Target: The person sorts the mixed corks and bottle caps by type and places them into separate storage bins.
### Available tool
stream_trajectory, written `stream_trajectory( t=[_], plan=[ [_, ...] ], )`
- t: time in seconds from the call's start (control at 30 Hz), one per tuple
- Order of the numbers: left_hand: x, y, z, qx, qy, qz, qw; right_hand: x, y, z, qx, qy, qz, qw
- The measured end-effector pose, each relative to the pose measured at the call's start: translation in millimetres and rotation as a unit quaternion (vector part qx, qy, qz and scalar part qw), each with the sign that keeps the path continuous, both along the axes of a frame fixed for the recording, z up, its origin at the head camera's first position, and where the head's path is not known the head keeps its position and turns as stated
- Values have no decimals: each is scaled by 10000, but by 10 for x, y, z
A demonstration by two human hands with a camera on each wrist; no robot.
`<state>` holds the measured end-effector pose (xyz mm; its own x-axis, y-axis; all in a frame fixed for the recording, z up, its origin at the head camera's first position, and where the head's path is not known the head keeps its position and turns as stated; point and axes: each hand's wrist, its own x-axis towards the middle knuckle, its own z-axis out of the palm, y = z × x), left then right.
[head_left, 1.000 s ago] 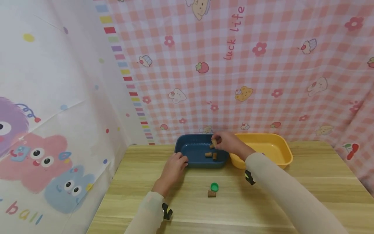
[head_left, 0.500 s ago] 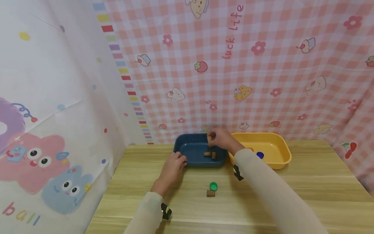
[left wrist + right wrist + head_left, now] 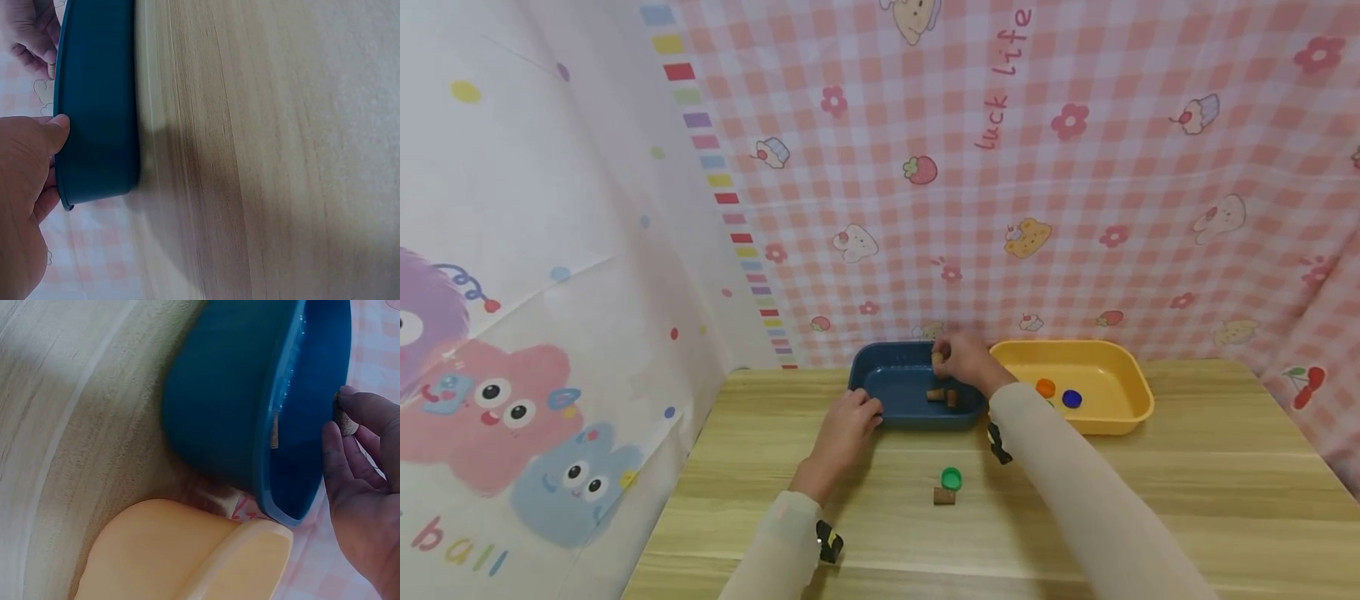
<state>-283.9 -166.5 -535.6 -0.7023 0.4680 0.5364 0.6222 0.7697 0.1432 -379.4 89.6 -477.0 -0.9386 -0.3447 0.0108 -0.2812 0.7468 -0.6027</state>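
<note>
My left hand (image 3: pixel 844 429) grips the front left rim of a dark blue plastic tub (image 3: pixel 895 387); its thumb lies over the rim in the left wrist view. Over the back right part of the same tub, my right hand (image 3: pixel 967 362) pinches a cork stopper (image 3: pixel 345 417) between thumb and fingers. Inside the tub lie two more corks, one on its side (image 3: pixel 935 395) and another cork (image 3: pixel 952 398) beside it. A green bottle cap (image 3: pixel 951 478) and a single cork (image 3: pixel 944 497) lie close together on the wooden table in front.
A yellow tub (image 3: pixel 1108 379) stands right of the blue one, partly covered by my right forearm. It holds an orange cap (image 3: pixel 1046 388) and a blue cap (image 3: pixel 1072 399). Behind both tubs hangs a pink checked cloth (image 3: pixel 880 208) at the table's back edge.
My right hand has shifted left over the blue tub with the cork, and its forearm has swung left, uncovering the caps in the yellow tub. My left hand stays at the rim.
</note>
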Motion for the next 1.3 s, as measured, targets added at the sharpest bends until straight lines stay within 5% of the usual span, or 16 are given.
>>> stream_trajectory(
  t=[0.37,0.67,0.83,1.3],
  plan=[
    [1,-6,7,-94,-146,57,9998,5,-9,-33,-89,-365,-76,9993],
    [-3,-12,-5,-91,-59,78,9999,12,-13,-109,516,37,46,9987],
    [10,2,7,-75,-108,90,9999,8,-18,-133,564,-137,21,9983],
    [8,0,-4,-51,-51,102,9999,24,-8,-144,-112,-299,49,9995]
  ],
)
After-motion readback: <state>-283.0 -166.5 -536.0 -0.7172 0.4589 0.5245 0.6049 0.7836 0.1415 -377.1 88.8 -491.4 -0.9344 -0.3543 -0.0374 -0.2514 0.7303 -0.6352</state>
